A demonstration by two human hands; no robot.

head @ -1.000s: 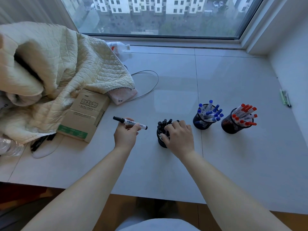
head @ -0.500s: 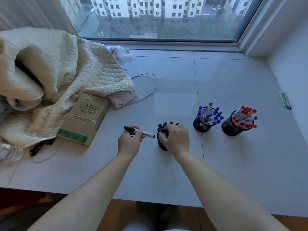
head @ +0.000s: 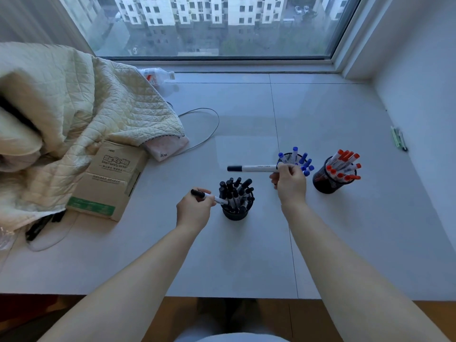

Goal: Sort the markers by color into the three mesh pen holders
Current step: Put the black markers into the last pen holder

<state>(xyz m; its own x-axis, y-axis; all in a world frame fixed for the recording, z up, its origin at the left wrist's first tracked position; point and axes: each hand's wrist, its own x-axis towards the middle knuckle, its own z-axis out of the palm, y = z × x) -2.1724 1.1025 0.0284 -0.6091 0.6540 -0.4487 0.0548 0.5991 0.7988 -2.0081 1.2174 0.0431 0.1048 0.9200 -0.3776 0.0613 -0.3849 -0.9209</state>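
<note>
head view, 3 mesh holders (head: 237,213), left hand (head: 193,210) and right hand (head: 290,183) each gripping 1 black marker (head: 254,168)

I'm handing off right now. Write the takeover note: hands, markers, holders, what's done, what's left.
Left hand pinches a black-capped marker, its tip end at the black holder.
Right hand holds a second black-capped marker level in the air, in front of the blue holder.
Red holder stands rightmost.
Done: all three holders hold one color each.
Left: both held markers go into the black holder.
</note>
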